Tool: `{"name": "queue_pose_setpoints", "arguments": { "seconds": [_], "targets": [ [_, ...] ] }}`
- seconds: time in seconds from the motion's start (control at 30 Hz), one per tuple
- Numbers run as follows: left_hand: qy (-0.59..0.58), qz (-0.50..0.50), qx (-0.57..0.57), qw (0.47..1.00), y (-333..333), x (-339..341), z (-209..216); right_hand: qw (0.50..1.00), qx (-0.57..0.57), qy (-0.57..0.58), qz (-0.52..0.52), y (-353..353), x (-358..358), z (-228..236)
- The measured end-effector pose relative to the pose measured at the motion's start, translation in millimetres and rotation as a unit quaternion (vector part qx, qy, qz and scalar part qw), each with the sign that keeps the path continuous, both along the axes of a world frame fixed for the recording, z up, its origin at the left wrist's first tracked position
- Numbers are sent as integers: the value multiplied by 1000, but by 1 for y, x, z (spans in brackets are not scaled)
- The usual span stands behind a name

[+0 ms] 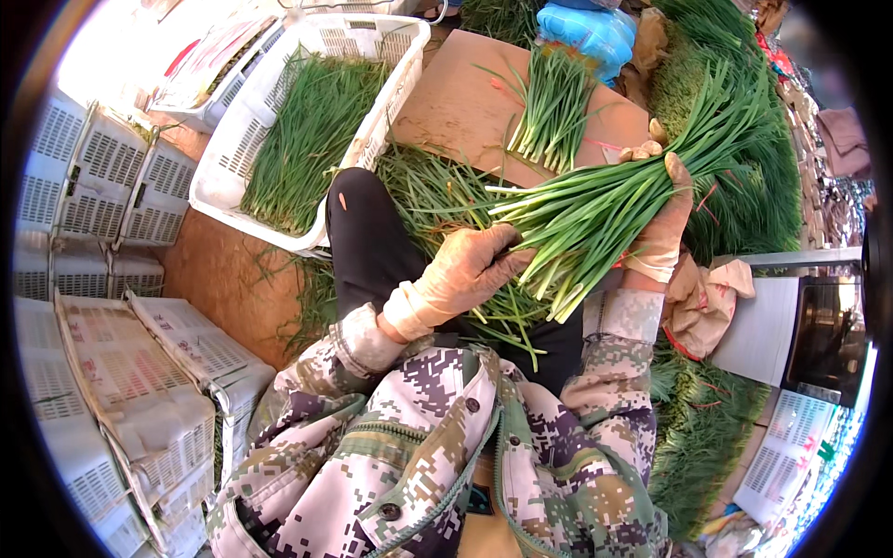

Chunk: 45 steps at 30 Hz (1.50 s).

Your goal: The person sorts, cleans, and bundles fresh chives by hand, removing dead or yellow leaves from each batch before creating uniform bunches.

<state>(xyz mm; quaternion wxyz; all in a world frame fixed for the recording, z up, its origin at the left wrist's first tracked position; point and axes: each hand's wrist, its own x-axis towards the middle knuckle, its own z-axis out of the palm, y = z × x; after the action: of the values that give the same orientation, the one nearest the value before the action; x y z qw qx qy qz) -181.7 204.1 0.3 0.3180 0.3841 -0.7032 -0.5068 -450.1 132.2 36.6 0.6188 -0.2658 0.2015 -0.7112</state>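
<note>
A large bunch of garlic chives point(605, 219) lies across my lap, with its pale stem ends toward me and the green tips pointing up to the right. My right hand point(668, 209), in a tan glove, is wrapped round the middle of this bunch from the right. At the bunch's left edge, my gloved left hand point(465, 274) is closed, thumb and fingers pinching at the stalks. Its fingertips partly hide what they grip. Loose chives hang below the bunch over my dark trousers. Beyond, a smaller bunch of chives point(555, 110) rests on a brown cardboard sheet point(446, 88).
A white plastic crate point(209, 191) holding chives stands at the far left. Stacked white crates point(139, 391) line the left side. Heaps of chives point(707, 437) lie on the right, near a crumpled brown paper bag point(709, 302). A blue plastic bundle point(588, 37) sits at the back.
</note>
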Motion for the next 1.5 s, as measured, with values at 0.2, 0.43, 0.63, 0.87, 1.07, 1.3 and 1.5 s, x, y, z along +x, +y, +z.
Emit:
{"name": "queue_pose_setpoints", "arguments": {
  "seconds": [0.2, 0.43, 0.63, 0.87, 1.07, 1.3, 1.5],
  "targets": [
    [-31, -3, -72, 997, 5, -11, -5, 999, 50, -11, -13, 6, -8, -9],
    [-87, 35, -222, 970, 9, -22, -13, 998, 13, 38, -41, 12, -5, -13],
    [-156, 19, -343, 926, -2, -23, -11, 1000, 24, 13, -12, 16, -9, -15],
    [-81, -10, -345, 935, -6, -8, 3, 994, 64, -8, -90, 15, -33, -23],
    [-169, -12, -275, 946, 22, 51, -36, 988, 44, -25, -144, 18, -110, -17],
    [-366, -153, -197, 897, 17, 57, -78, 981, -37, -83, -170, 53, -186, 25],
    [-336, -158, -251, 894, -12, 25, -5, 983, -87, -65, -145, 58, -169, 36]
  ]
}}
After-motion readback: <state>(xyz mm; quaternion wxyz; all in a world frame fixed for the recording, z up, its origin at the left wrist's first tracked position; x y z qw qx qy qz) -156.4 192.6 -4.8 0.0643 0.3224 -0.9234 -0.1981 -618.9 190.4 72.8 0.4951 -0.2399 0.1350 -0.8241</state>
